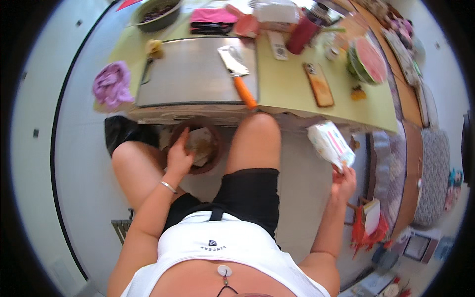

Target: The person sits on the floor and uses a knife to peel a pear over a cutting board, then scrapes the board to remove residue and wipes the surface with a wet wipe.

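My left hand [179,157] grips the rim of a brown bowl [198,146] between my knees, under the desk [297,94] edge. My right hand [343,182] holds a white boxy pack [330,144] with pink and blue marks beside my right knee.

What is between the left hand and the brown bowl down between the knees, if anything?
Nothing visible. The left hand already rests on the near rim of the brown bowl, its fingers reaching inside. The right hand is off to the side, holding a white packet.
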Demonstrator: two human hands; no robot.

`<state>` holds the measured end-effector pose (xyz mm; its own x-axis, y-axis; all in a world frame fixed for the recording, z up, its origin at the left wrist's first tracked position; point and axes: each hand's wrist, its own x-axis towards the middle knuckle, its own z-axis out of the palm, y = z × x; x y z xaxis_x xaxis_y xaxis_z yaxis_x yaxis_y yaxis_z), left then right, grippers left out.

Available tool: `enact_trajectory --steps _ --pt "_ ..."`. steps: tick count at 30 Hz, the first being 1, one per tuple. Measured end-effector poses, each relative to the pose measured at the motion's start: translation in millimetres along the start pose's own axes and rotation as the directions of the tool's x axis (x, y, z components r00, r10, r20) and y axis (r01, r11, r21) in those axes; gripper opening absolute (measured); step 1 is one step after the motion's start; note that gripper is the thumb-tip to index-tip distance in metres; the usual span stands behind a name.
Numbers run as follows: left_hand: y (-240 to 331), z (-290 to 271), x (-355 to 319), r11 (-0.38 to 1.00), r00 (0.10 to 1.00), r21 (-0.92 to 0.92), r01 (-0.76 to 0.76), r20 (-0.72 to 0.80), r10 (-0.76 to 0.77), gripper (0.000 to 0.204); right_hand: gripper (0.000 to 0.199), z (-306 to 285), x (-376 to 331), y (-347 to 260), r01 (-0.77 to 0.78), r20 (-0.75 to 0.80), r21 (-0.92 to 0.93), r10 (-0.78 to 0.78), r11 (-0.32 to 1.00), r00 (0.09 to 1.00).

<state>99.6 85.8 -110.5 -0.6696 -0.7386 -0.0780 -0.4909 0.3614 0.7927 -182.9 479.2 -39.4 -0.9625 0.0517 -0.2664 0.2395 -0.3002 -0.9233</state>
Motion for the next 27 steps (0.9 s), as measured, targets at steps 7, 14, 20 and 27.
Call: enact_trajectory --steps 7,14,20,27 --pt "-12 -19 0 0.898 0.966 -0.430 0.097 0.259 0.020 0.079 0.005 77 -81 -34 0.003 0.445 0.189 -0.089 0.982 0.891" --pt "-7 -31 -16 0.382 0.911 -0.906 0.182 0.301 0.281 0.093 0.004 187 -161 72 -0.505 0.752 0.094 0.271 0.858 0.600" --pt "-11 -37 -23 -0.149 0.968 -0.986 0.071 0.032 0.249 0.085 0.005 212 -222 130 -0.517 0.797 -0.107 0.384 0.850 0.467" --pt "-5 -50 -14 -0.421 0.992 -0.904 0.077 0.028 0.119 0.082 0.029 232 -207 112 0.563 0.873 -0.095 -0.203 0.821 0.444"
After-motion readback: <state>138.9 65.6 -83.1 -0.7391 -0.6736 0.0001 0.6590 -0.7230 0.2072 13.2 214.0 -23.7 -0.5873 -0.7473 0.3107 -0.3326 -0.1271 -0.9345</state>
